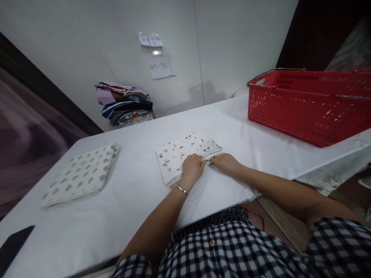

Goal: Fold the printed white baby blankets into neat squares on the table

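Noted fingers (198, 157) of the left hand (191, 168) bent and held close together on the near edge of a white, rectangular, folded fabric piece with small scattered prints (179, 150); cannot tell whether pinching or only pressing. Found right hand (227, 163) at 3 o'clock from the left, apparently pinching bunched layers along the same near edge. Judged as a paired hold, probably to anchor the layers with one and control loose edges with the other. Located the fabric piece flat on a white cloth-covered table (139, 154), at 12 o'clock from the black-and-white checked shirt (214, 251), presumably for even reach with both arms. From the fabric piece, logged a second white folded fabric piece with rows of grey-beige prints (81, 173) at 9 o'clock, well apart, perhaps to avoid mixing layers; a red perforated plastic basket with metal handles (290, 112) at 2 o'clock, likely set aside for working room; and a multicoloured textile stack (124, 100) between 10 and 11 o'clock, probably piled flat for stability.
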### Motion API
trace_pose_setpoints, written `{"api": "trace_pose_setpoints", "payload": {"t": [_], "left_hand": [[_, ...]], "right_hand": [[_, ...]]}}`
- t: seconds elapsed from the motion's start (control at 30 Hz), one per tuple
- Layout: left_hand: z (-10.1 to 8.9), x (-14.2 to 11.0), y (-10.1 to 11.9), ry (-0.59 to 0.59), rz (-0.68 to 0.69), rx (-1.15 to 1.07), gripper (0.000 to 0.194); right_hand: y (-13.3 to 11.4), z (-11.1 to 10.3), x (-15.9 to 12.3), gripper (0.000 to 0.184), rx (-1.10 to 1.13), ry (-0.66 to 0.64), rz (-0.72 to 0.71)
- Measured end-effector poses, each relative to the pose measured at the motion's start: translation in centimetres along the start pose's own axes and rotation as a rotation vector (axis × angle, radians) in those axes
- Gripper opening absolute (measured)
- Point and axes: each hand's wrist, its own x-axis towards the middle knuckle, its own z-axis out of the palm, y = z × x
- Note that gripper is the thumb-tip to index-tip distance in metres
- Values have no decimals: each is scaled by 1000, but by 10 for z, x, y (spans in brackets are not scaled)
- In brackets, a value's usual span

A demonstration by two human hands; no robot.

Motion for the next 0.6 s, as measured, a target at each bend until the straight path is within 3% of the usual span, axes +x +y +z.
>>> {"api": "trace_pose_setpoints", "payload": {"t": [0.37,0.6], "left_hand": [[-2,0,3,-4,12,44,23],[-14,-6,-9,-25,5,-164,29]], "right_hand": [[0,2,-2,27,-39,-46,-28],[-7,-5,0,27,-36,-9,-54]]}}
